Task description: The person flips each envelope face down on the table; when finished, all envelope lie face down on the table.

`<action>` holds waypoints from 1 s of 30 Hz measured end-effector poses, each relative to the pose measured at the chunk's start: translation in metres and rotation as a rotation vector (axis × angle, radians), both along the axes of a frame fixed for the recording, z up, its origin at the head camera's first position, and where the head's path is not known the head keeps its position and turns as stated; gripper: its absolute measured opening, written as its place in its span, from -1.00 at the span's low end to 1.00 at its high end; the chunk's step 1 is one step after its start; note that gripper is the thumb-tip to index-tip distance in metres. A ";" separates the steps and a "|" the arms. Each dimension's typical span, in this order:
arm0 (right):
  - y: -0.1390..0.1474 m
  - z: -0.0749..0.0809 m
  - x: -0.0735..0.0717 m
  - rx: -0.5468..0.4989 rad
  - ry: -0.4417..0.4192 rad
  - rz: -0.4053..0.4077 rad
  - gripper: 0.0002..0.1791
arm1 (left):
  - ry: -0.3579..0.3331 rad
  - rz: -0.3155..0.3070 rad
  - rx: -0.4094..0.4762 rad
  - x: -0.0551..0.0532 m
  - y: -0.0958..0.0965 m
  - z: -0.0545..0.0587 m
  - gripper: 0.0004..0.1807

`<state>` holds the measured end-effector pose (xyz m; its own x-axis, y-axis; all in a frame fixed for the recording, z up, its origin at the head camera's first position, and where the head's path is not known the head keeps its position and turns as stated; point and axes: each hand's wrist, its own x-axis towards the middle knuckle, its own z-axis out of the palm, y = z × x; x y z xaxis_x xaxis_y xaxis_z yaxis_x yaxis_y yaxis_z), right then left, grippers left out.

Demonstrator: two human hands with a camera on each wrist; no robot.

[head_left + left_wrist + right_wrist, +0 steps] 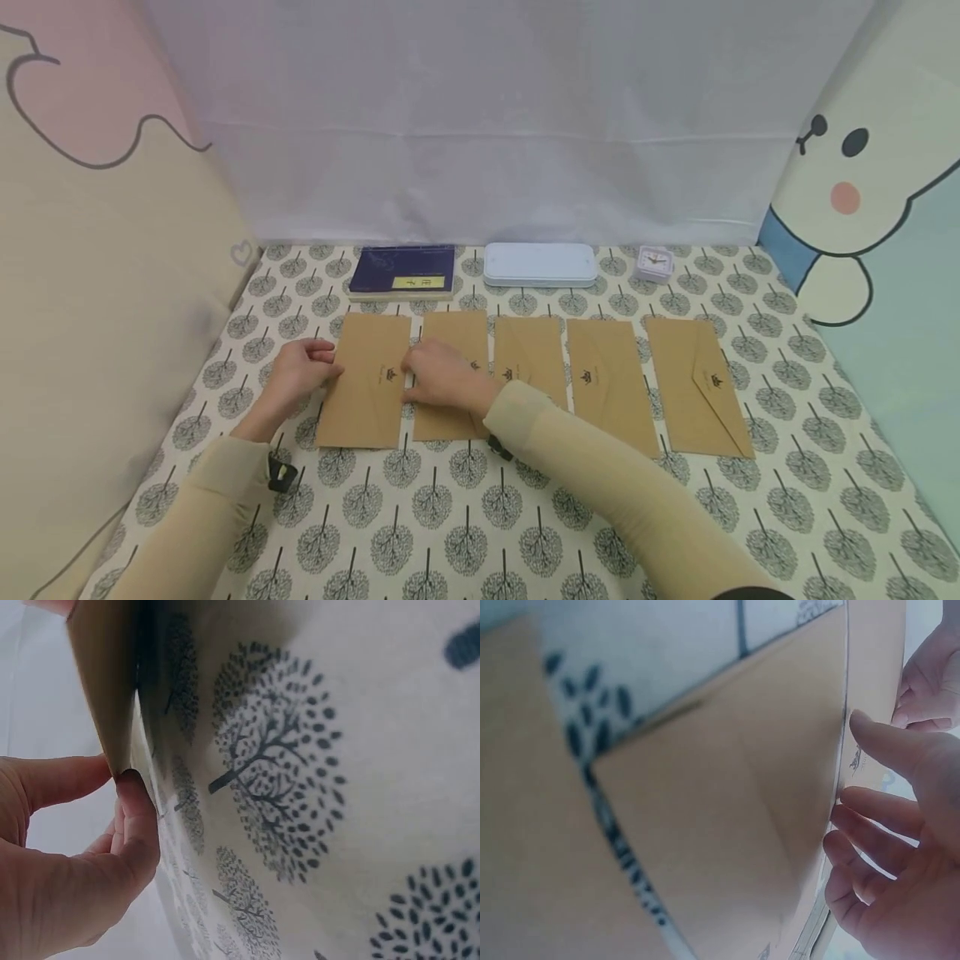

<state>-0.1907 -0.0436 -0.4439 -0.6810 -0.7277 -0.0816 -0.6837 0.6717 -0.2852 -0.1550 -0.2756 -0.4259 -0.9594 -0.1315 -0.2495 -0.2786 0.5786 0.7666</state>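
Several brown paper envelopes lie in a row on the table. My left hand (298,375) is at the left edge of the leftmost envelope (360,400). In the left wrist view, its thumb and index finger pinch the raised edge of that envelope (105,682). My right hand (446,375) reaches over the second envelope (453,329), fingertips right at the leftmost envelope's right edge. The right wrist view shows the right hand's thumb and fingers (881,742) spread apart along that edge. Small dark crown-like prints mark the envelopes.
Three more envelopes, the third (536,337), fourth (615,400) and fifth (686,392), lie to the right. Along the back stand a dark blue book (405,267), a pale blue case (540,264) and a small white clock (654,263). A tree-patterned cloth (465,542) covers the table.
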 end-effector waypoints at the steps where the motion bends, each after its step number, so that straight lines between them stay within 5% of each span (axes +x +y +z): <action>1: 0.000 0.000 0.000 -0.002 -0.004 0.003 -0.54 | 0.002 0.002 0.015 0.000 -0.001 0.001 -0.47; 5: 0.000 0.002 -0.002 -0.019 -0.033 0.008 -0.56 | 0.001 0.012 0.097 -0.001 -0.004 0.002 -0.48; 12: 0.002 0.005 -0.001 -0.033 -0.060 0.003 -0.50 | -0.018 0.025 0.396 -0.002 -0.007 -0.001 -0.48; 18: 0.002 0.008 0.003 -0.048 -0.102 -0.002 -0.48 | -0.018 0.006 0.523 -0.002 -0.006 -0.003 -0.45; 30: 0.002 0.012 0.004 -0.129 -0.216 -0.015 -0.32 | -0.161 -0.091 0.818 -0.002 0.001 0.002 -0.47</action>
